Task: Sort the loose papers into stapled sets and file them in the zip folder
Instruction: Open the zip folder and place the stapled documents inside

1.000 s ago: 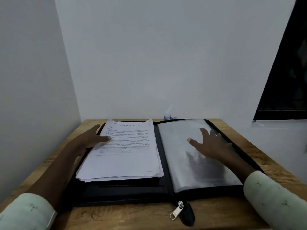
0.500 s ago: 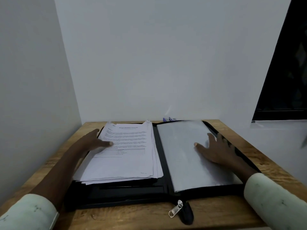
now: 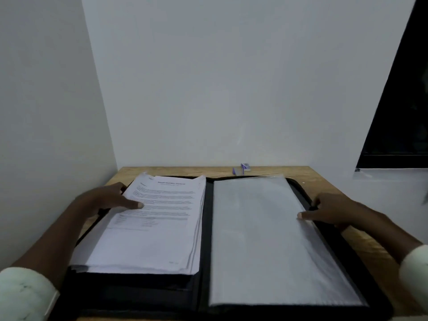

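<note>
On a wooden desk [image 3: 328, 181] set into a white corner lies a black zip folder [image 3: 207, 228], opened flat. At left, the left hand [image 3: 108, 200] grips the outer edge of a paper stack [image 3: 150, 228] filling the folder's left half, thumb pressed on the printed top sheet. Clear plastic sleeves [image 3: 266, 239] cover the right half. The right hand [image 3: 331, 208] pinches their outer edge, thumb on top. Behind the folder sits a small purple object [image 3: 242, 169], possibly a stapler.
</note>
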The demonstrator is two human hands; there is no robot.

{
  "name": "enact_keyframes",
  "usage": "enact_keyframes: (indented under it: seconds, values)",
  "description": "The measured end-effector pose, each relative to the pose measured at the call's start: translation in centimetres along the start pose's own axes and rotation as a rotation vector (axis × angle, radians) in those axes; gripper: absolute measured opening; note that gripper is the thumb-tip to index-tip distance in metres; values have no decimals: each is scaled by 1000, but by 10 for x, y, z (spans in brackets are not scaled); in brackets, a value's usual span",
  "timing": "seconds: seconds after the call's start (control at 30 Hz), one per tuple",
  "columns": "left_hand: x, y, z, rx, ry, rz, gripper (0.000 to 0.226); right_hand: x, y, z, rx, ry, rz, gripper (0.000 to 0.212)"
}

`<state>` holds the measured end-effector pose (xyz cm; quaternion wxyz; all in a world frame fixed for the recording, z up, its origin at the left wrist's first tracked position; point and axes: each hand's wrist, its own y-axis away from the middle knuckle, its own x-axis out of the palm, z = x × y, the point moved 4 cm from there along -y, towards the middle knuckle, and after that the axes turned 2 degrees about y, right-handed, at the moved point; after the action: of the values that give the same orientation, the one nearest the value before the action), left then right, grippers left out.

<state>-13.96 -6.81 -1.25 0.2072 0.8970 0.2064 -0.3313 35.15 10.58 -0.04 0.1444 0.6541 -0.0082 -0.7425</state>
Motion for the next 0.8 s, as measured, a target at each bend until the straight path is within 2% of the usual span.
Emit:
enact_keyframes:
  seconds: [0.07, 0.13, 0.17, 0.23, 0.33, 0.4, 0.43, 0.5, 0.63, 0.8]
  values:
    - [-6, 1, 1, -14, -78, 14, 95, -16, 9, 12, -6, 20, -10, 54]
    - [-7, 0, -8, 31, -130, -24, 120, -38, 1, 34, -86, 1, -222, 41]
    - [-5, -1, -14, 43, -150, -60, 120, -45, -2, 49, -139, -69, -332, 32]
    - [-2, -7, -24, 62, -184, -183, 95, -49, -5, 79, -240, -252, -415, 17]
    - [1, -17, -36, 102, -140, -311, 70, -26, -9, 119, -345, -510, -200, 15]
    - [1, -22, -39, 106, -101, -383, 58, -3, -12, 134, -349, -491, -62, 23]
    - [1, -23, -42, 115, -101, -412, 48, 8, -16, 138, -348, -451, -48, 27]
    - [4, -25, -44, 135, -99, -441, 34, 27, -26, 137, -312, -463, -134, 36]
    - [7, -29, -41, 90, -83, -496, 39, 45, -36, 123, -227, -652, -436, 35]
    - [5, -35, -26, 19, -90, -508, 33, 42, -58, 128, -296, -705, -473, 29]
